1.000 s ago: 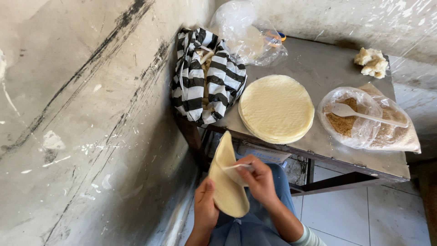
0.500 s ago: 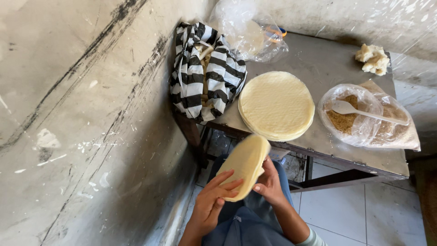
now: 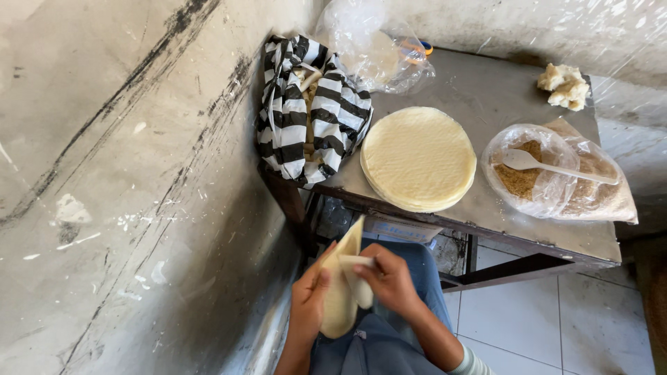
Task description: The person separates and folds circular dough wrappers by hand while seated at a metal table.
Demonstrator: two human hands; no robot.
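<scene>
Wrapper: a thin, pale yellow round sheet [image 3: 342,298], folded over itself and held above the lap, below the table's near edge.
Long axis: roughly upright, tilted slightly right at the top, lying between the 2 hands.
Left hand: the left hand [image 3: 309,298] is cupped against the sheet's left side, fingers curled round it and supporting it.
Right hand: the right hand [image 3: 389,278] pinches a folded flap at the sheet's right edge; both hands touch the sheet, neither nearer.
Texture: soft, floppy, matte.
Stack: 1 pile of flat round wrappers [image 3: 418,158] on the grey metal table [image 3: 486,90].
Filling: a clear bag of brown crumbly filling [image 3: 528,177] with a white plastic spoon [image 3: 556,165].
Other: a black-and-white striped bag [image 3: 313,111], a crumpled clear plastic bag [image 3: 375,48], a pale lump [image 3: 564,86].
</scene>
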